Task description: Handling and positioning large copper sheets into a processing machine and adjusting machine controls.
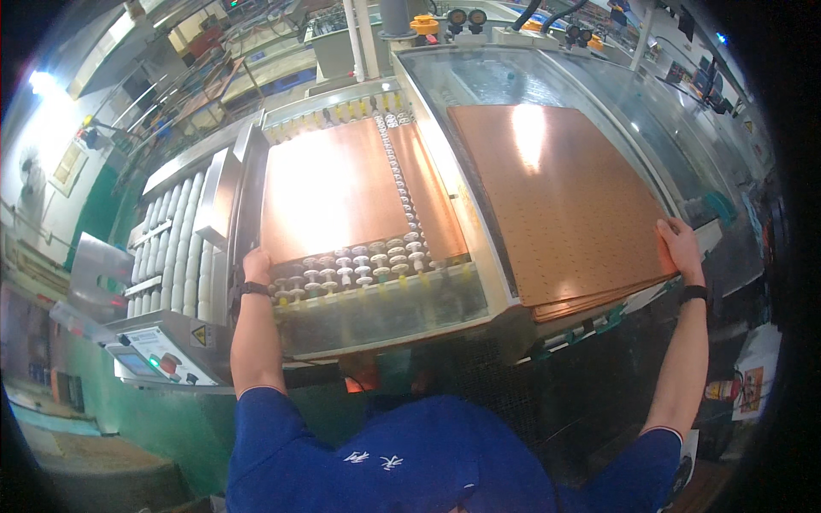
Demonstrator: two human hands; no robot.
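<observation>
A shiny copper sheet (333, 192) lies flat on the white roller wheels (363, 263) of a conveyor machine at left centre. My left hand (258, 263) is closed at that sheet's near left corner; its fingertips are partly hidden. To the right, a stack of copper sheets (564, 205) with small marks rests on the machine's glass cover. My right hand (681, 248) grips the right edge of the stack near its near corner, thumb and fingers bent round the edge. How many sheets it holds cannot be seen. Another copper sheet (428, 192) lies on the rollers, partly under the cover's frame.
A bank of pale rollers (180, 244) stands left of the conveyor, with a metal bar (221, 197) beside it. Below is a control panel (154, 359) with a screen and knobs. The glass cover (547, 81) extends behind the stack. Pipes and other machinery fill the back.
</observation>
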